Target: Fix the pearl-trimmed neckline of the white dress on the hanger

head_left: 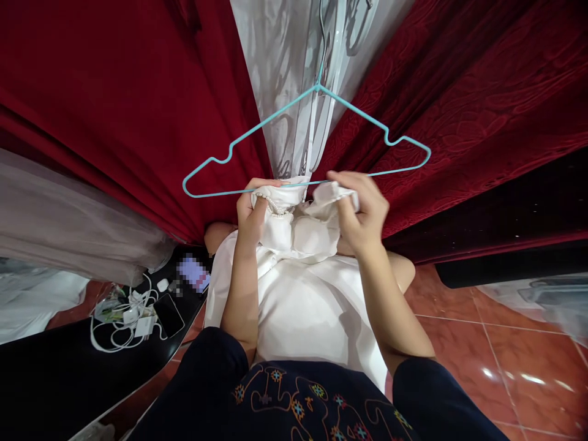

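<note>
A white satin dress (307,306) lies over my lap, its padded bodice toward the curtains and a beaded trim at its left edge. My left hand (254,208) grips the left upper part of the bodice, thumb near the beads. Fabric at the bodice's upper right is pinched in my right hand (365,208), which is slightly blurred. A light blue hanger (271,116) hangs just beyond, its bottom bar passing close to the fingers of both hands; whether they touch it I cannot tell.
Red curtains (114,92) hang at both sides, with white sheer cloth (285,141) between them. On the black table (50,367) at left are tangled white cables (113,346), a dark phone (168,316) and a lit phone (193,274). Red floor tiles (514,367) show at right.
</note>
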Demonstrator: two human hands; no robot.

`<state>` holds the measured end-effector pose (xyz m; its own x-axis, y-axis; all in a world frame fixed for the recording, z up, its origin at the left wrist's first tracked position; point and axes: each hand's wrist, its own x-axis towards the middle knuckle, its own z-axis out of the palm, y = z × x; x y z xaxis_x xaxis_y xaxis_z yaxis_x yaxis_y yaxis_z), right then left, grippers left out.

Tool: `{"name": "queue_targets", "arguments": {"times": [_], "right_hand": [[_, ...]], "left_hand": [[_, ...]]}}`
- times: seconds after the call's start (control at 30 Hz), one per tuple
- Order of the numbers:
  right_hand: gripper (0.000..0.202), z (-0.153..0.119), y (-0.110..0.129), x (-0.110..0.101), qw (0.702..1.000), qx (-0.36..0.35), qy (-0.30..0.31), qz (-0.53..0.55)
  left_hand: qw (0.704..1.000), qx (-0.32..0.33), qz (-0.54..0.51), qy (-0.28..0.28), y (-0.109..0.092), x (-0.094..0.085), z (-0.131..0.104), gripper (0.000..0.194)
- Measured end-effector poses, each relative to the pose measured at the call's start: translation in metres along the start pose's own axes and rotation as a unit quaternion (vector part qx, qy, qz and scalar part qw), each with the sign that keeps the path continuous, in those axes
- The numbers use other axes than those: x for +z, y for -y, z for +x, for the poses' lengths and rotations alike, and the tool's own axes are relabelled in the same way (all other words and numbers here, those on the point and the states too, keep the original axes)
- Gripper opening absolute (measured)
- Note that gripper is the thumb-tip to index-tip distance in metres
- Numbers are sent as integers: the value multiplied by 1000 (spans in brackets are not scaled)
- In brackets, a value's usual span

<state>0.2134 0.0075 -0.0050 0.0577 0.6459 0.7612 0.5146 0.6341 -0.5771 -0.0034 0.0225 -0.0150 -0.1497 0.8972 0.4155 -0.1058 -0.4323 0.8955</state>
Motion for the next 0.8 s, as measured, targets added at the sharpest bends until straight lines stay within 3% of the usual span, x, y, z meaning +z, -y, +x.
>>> {"name": "queue_targets", "arguments": {"times": [0.07,0.2,0.4,0.57,0.7,0.8], "right_hand": [[28,-1,4,16,999,26,26,40],[27,-3,-3,32,997,60,-27,41],[25,5,-12,17,997,69,-31,-2],[23,4,-13,4,998,43,-25,-25],[20,2,-9,3,999,27,-25,-23],[15,1,-8,6,999,18,-39,-11]], "left_hand": [[1000,12,8,27,0,-6,-1,40],[995,48,69,54,0,-26,2,29],[972,77,160,-151,8,-71,5,24],[938,114,205,-253,-1,-105,19,17],[930,137,196,-280,-27,-100,46,16],[937,167,198,-235,-47,-78,66,23]]}}
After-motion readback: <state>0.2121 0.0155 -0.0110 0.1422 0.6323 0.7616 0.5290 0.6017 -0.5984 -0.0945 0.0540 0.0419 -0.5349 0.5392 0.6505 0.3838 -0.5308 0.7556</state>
